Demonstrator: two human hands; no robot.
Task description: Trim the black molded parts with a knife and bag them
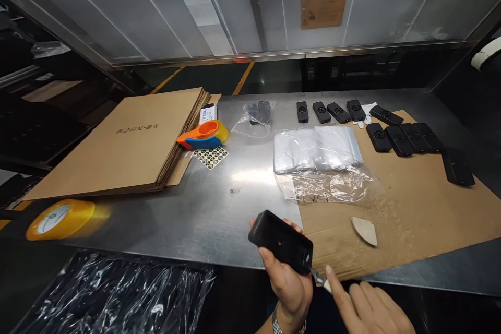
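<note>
The black device is a matte, oblong plastic case with rounded corners, a small hole in its broad face and a small opening in its near end. It is held tilted just above the near edge of the tabletop, at the bottom centre of the view. The left hand grips it from below, fingers wrapped closed around its body, with a metal watch band at the wrist. The right hand pinches a thin, pale-tipped tool, fingers closed on it, its tip touching the device's near end.

Just beyond lies a brown corrugated cardboard sheet carrying a pale wedge-shaped piece and crumpled clear film. Behind that is a flat stack of clear plastic bags. More black devices of the same shape lie in rows at the far right.

The tabletop is brushed, reflective metal. On its left rests a stack of flat cardboard boxes printed with small dark characters, too small to read. Beside it sit an orange-and-blue tape dispenser and a sheet of round black stickers. A yellow tape roll lies at the near left edge.
</note>
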